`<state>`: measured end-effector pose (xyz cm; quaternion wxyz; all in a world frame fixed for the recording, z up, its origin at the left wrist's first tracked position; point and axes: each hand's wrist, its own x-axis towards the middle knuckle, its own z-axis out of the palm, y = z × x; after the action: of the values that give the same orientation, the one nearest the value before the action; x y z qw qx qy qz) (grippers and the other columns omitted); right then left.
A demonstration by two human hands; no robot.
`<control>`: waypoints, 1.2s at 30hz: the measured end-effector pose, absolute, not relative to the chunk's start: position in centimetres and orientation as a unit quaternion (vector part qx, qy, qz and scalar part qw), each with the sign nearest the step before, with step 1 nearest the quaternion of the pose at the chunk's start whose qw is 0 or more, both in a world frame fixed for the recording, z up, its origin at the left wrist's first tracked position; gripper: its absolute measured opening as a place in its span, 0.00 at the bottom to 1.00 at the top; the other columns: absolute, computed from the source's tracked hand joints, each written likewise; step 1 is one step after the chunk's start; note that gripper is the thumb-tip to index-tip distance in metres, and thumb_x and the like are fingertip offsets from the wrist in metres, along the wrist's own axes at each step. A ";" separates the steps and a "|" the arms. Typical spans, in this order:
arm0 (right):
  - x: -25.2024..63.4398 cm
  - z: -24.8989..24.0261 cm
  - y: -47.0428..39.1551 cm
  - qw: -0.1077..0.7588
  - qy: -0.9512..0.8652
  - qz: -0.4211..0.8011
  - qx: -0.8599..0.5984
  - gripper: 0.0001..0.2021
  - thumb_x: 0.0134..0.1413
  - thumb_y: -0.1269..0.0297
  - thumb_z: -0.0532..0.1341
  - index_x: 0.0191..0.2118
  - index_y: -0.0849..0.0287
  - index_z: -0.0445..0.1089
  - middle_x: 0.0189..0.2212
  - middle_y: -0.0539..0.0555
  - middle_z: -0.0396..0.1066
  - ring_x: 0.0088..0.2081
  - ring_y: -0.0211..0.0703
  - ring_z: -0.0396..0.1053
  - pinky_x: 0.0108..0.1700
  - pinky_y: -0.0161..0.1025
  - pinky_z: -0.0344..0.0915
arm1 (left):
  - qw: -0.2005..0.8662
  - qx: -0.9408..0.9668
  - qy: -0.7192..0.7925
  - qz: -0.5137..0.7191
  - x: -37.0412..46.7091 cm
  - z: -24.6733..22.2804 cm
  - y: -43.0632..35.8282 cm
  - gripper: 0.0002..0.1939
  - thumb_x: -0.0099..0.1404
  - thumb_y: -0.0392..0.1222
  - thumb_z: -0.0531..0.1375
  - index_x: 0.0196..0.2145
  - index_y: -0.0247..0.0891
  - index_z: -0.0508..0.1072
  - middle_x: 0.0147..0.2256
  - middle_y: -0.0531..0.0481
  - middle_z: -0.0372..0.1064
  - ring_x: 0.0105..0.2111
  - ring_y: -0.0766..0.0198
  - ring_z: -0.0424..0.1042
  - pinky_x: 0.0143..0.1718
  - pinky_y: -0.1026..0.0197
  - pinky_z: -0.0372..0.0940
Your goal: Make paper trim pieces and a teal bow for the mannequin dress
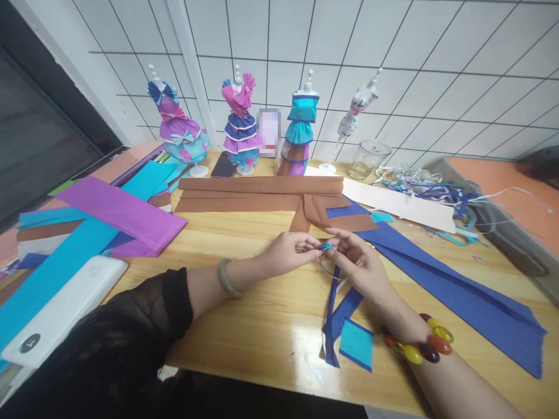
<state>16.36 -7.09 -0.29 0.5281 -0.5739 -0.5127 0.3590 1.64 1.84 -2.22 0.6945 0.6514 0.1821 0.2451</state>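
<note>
Between the fingertips of both hands is a small blue and turquoise piece of material [325,247], mostly covered by the fingers. My left hand [290,253] pinches it from the left, and my right hand [360,262] pinches its right side. A thin dark loop hangs just below the fingertips. Under my right hand, a dark blue strip [347,308] lies on the wooden table [244,331]. Beside its lower end is a turquoise square with blue edges [357,344]. A long dark blue cloth [454,285] stretches to the right.
Brown cloth [257,194] lies beyond my hands. Three small dressed forms and a tilted form [358,107] stand at the back, beside a glass jar [369,160]. Purple cloth [126,215] and a white power bank [65,311] are left. A grey bin [502,233] stands right.
</note>
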 end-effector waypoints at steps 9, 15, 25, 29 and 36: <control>16.2 -0.1 -7.1 0.525 -0.507 0.355 -0.585 0.19 0.49 0.58 0.62 0.47 0.55 0.65 0.31 0.52 0.66 0.31 0.38 0.66 0.32 0.37 0.66 | 0.664 0.681 0.186 0.246 1.6 -2.0 1.7 0.14 0.56 0.44 0.61 0.37 0.31 0.72 0.35 0.43 0.73 0.34 0.65 0.73 0.38 0.63 0.66; 16.2 -0.1 -7.0 0.527 -0.505 0.355 -0.583 0.19 0.49 0.59 0.62 0.48 0.55 0.65 0.28 0.50 0.67 0.30 0.39 0.67 0.33 0.37 0.65 | 0.726 0.612 0.200 0.243 1.7 -2.1 1.9 0.16 0.54 0.45 0.63 0.36 0.30 0.71 0.32 0.42 0.73 0.32 0.64 0.73 0.39 0.60 0.67; 16.3 -0.1 -6.8 0.549 -0.486 0.359 -0.578 0.18 0.48 0.61 0.63 0.47 0.56 0.65 0.28 0.50 0.65 0.31 0.39 0.67 0.36 0.39 0.66 | 0.753 0.598 0.185 0.203 1.8 -2.1 2.7 0.20 0.58 0.48 0.60 0.43 0.29 0.70 0.37 0.39 0.71 0.33 0.62 0.73 0.35 0.59 0.68; 16.4 -0.1 -6.7 0.552 -0.484 0.356 -0.578 0.18 0.48 0.62 0.62 0.47 0.55 0.65 0.28 0.50 0.65 0.31 0.39 0.67 0.36 0.38 0.65 | 0.775 0.565 0.206 0.192 1.8 -2.1 3.0 0.27 0.57 0.48 0.61 0.50 0.31 0.64 0.35 0.40 0.72 0.31 0.62 0.73 0.34 0.58 0.68; 16.2 0.0 -6.7 0.544 -0.484 0.341 -0.595 0.17 0.47 0.64 0.63 0.45 0.57 0.66 0.25 0.48 0.63 0.27 0.35 0.63 0.30 0.34 0.62 | 0.633 0.689 0.211 0.285 1.6 -2.1 1.9 0.18 0.56 0.47 0.61 0.40 0.33 0.68 0.39 0.42 0.70 0.37 0.63 0.71 0.40 0.61 0.65</control>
<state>16.25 -6.66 -0.04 0.5438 -0.5950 -0.4840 0.3405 1.60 1.85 -2.13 0.6327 0.6885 0.2107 0.2851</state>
